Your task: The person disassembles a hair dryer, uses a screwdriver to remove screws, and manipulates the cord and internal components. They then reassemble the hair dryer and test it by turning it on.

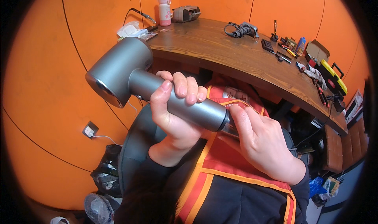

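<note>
A grey hair dryer (118, 68) is held up at a slant before me, its wide barrel at the upper left and its handle running down to the right. My left hand (177, 110) wraps round the middle of the handle, thumb and fingers closed on it. At the handle's lower end, past a dark ring, a shiny narrower end piece (229, 125) sticks out. Closed round that piece is my right hand (264, 139), its fingers hiding most of it. Whether the piece is loose from the handle, I cannot tell.
Beyond my hands stands a wooden table (204, 43) with a coiled cable (242, 29), a pink-and-white bottle (164, 10), hand tools and a black-and-yellow toolbox (332, 76). A soldering iron (143, 15) lies at its left end. A wall socket (90, 129) holds a white plug.
</note>
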